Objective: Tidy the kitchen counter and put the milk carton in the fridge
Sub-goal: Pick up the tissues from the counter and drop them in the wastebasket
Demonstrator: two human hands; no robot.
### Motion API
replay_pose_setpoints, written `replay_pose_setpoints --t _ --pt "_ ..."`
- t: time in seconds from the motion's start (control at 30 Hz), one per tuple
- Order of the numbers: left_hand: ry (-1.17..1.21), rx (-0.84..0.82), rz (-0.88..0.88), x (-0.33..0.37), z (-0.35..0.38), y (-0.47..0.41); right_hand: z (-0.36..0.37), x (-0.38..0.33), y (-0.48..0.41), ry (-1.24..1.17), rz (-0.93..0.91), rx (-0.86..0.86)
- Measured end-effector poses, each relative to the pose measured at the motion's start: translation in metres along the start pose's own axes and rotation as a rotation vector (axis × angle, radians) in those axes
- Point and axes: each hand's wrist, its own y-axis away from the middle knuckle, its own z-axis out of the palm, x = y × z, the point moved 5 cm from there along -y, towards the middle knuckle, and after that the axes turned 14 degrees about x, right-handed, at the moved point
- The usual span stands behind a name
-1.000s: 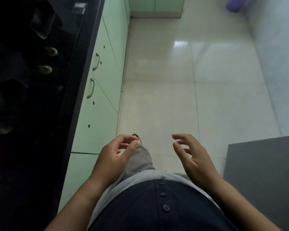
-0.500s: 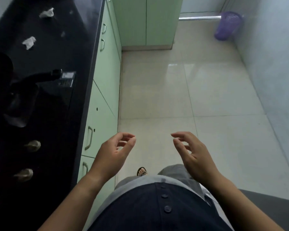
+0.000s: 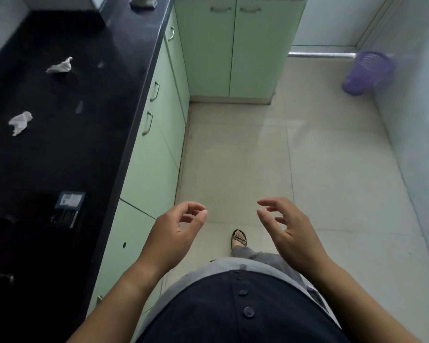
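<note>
The black kitchen counter [image 3: 67,149] runs along the left. Two crumpled white tissues lie on it: one [image 3: 60,66] farther back, one [image 3: 20,122] nearer the left edge. Another crumpled scrap [image 3: 144,1] sits at the counter's far end. No milk carton shows. My left hand [image 3: 176,233] and my right hand [image 3: 285,229] hover in front of my body above the floor, both holding nothing, fingers loosely curled and apart.
A small dark box with a label [image 3: 68,207] rests on the counter near me. Pale green cabinets [image 3: 154,154] line the counter's front and the far wall [image 3: 233,50]. A purple mesh bin [image 3: 367,71] stands at the far right by the wall.
The view has tilted up and moved forward along the counter; the tissues and purple bin have come closer. Both hands keep the same empty, curled pose.
</note>
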Motion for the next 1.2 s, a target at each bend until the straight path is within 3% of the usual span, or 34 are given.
replay_pose_setpoints --t 0.17,0.4,0.67,0.8,1.2 --pt "0.027 0.095 -0.070 0.028 0.008 -0.068 0.002 -0.010 -0.096 0.047 -0.073 -0.125" --pt "0.076 0.261 -0.201 0.018 -0.020 -0.152 0.061 -0.041 -0.204 0.113 -0.213 -0.324" --pt "0.168 0.424 -0.257 -0.009 -0.081 -0.300 0.163 -0.130 -0.352 0.136 -0.424 -0.409" --pt "0.106 0.497 -0.260 -0.020 -0.129 -0.362 0.221 -0.187 -0.408 0.144 -0.523 -0.473" --pt "-0.199 0.818 -0.696 -0.142 -0.245 -0.377 0.425 -0.325 -0.455 0.169 -0.926 -0.878"
